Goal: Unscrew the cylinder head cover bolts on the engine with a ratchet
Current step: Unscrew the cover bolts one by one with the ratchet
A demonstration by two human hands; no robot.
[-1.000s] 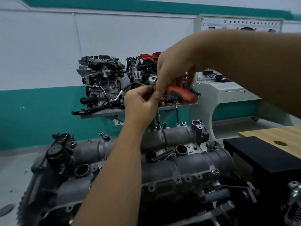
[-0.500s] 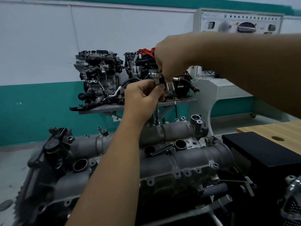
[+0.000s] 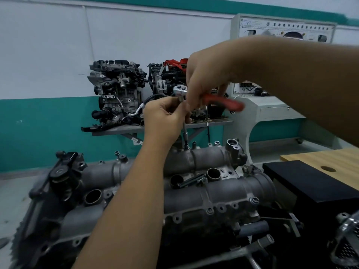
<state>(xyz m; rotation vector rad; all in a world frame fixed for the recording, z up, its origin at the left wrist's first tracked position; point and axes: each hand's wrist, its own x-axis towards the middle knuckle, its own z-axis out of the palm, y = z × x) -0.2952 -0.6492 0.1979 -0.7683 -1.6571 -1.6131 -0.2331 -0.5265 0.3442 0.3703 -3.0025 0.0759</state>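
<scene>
Head view. I see the engine [image 3: 194,200] low in the frame, its grey cylinder head cover [image 3: 223,193] running left to right, with open round bores along the middle.

My left hand [image 3: 165,115] comes up from below, forearm crossing the cover. Its grip is curled round the top of the extension bar [image 3: 185,133], just under the ratchet head; fingers and thumb pinch the bar. The bar stands nearly upright, and its lower end sits on a bolt [image 3: 186,146] at the far edge of the cover. I cannot make out the bolt head itself; it is too small.

My right hand [image 3: 206,82] reaches in from the right, above the left one. Its grip is closed on the ratchet [image 3: 213,99]: fingers wrap the near part of the red handle, whose free end sticks out to the right and is blurred. The chrome ratchet head shows just left of the fingers, directly over the bar.

Further bolts stand along the far edge of the cover, right of the bar.

Behind, two other engines [image 3: 118,90] sit on a grey wall shelf [image 3: 155,127] against a white and teal wall. A pale training console [image 3: 272,105] stands to the right. At the right edge, a wooden table [image 3: 342,162] with a round hole, and a black box [image 3: 310,183] touching it.
</scene>
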